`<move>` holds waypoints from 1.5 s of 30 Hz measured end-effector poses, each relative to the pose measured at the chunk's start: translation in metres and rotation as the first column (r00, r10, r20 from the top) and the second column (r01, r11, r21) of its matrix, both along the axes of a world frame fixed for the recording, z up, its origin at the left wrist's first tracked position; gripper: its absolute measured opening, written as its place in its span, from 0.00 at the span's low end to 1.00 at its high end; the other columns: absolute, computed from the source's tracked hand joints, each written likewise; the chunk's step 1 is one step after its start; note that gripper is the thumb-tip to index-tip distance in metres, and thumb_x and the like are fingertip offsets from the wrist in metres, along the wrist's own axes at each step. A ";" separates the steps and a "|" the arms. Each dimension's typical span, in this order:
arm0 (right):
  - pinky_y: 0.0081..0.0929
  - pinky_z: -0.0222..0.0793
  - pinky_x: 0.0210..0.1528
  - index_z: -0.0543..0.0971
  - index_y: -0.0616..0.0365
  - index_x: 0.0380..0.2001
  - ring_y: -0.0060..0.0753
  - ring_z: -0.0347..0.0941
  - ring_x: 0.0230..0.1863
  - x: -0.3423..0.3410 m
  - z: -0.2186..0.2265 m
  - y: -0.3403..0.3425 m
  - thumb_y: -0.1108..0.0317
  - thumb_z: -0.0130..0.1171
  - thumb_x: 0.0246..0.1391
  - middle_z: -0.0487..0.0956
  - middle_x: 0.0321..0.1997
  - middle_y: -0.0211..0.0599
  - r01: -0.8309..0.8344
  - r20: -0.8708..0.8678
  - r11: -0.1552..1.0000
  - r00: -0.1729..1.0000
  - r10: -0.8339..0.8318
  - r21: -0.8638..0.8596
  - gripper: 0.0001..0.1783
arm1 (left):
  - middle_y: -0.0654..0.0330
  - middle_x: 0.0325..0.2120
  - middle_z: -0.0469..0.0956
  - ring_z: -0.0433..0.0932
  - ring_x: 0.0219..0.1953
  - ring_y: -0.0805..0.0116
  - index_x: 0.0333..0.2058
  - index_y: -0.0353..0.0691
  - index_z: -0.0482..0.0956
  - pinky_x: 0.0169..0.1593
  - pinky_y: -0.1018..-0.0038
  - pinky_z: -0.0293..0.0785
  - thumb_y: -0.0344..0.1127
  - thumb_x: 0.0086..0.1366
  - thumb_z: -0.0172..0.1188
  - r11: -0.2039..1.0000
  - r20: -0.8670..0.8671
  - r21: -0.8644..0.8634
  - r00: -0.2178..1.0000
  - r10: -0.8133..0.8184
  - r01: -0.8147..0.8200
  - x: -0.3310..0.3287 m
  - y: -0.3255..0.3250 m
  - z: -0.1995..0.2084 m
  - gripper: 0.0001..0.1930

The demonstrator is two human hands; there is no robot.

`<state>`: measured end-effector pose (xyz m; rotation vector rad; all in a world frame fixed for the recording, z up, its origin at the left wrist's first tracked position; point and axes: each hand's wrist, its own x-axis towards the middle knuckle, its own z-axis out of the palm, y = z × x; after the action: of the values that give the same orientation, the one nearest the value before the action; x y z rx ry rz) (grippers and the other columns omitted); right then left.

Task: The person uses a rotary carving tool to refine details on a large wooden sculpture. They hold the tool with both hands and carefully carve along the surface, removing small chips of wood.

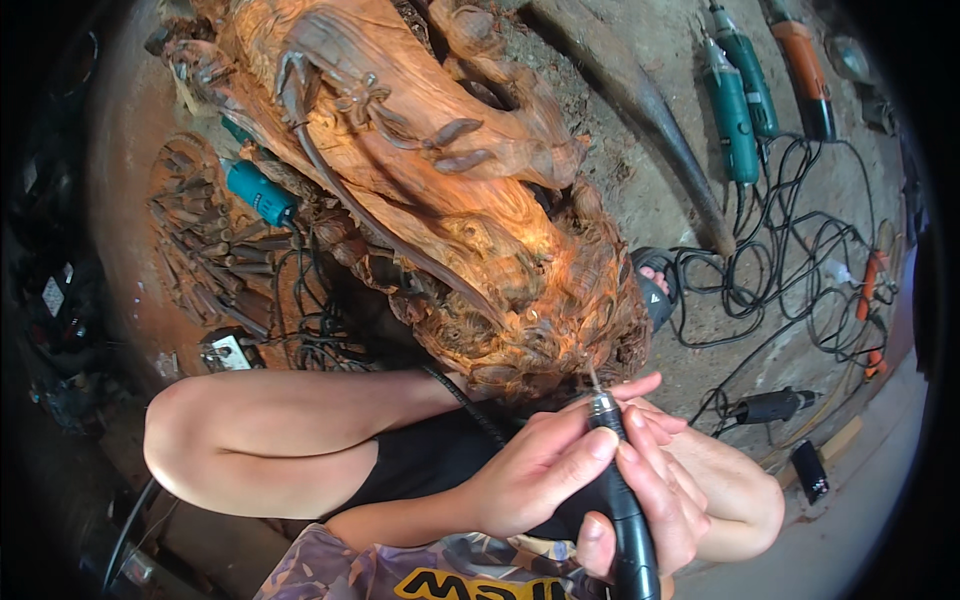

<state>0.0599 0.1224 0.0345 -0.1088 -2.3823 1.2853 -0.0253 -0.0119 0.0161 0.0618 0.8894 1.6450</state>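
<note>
Both of my hands are closed around a black rotary carving handpiece (628,535), held upright-slanting in front of my lap. My left hand (530,465) lays its thumb along the upper grip near the silver collar. Lower down, my right hand (668,495) wraps the body, with its fingers on the far side partly hidden. A thin metal bit (594,378) points away from me at the near end of a large carved wood sculpture (470,215). Whether bit and wood touch, I cannot tell. The sculpture is orange-brown, with dense curled relief at its near end.
Several chisel-like carving tools (215,240) lie piled on the left beside a teal power tool (260,193). Green power tools (732,120), an orange one (803,70) and tangled black cords (765,265) lie at the right. A long dark pole (640,95) rests alongside the sculpture.
</note>
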 end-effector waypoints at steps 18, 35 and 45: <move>0.46 0.74 0.57 0.81 0.74 0.46 0.61 0.80 0.51 -0.085 -0.024 0.093 0.55 0.60 0.55 0.82 0.46 0.66 0.145 0.501 0.591 0.706 0.500 -0.794 0.28 | 0.46 0.71 0.49 0.45 0.75 0.56 0.69 0.28 0.50 0.75 0.59 0.39 0.49 0.79 0.35 0.984 0.389 -0.082 0.903 0.180 -0.160 -0.026 0.040 -0.018 0.32; 0.47 0.74 0.58 0.80 0.78 0.45 0.60 0.79 0.53 -0.092 -0.077 0.107 0.59 0.63 0.55 0.81 0.46 0.67 0.256 0.329 0.208 0.673 0.663 -0.944 0.27 | 0.63 0.39 0.59 0.56 0.43 0.73 0.51 0.34 0.63 0.49 0.73 0.57 0.52 0.80 0.33 0.915 0.431 -0.403 0.874 0.224 -0.035 -0.033 0.056 -0.004 0.24; 0.44 0.74 0.57 0.80 0.78 0.46 0.58 0.80 0.52 -0.097 -0.082 0.105 0.60 0.63 0.56 0.81 0.47 0.68 0.192 0.281 0.205 0.672 0.685 -0.960 0.27 | 0.66 0.32 0.62 0.59 0.37 0.76 0.49 0.34 0.67 0.47 0.75 0.62 0.52 0.80 0.31 0.914 0.394 -0.400 0.888 0.236 -0.065 -0.026 0.053 -0.007 0.25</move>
<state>-0.0373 0.2276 -0.0479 -0.6541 -1.5126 3.3033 -0.0515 0.0407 0.0087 -0.6406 0.8580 1.5152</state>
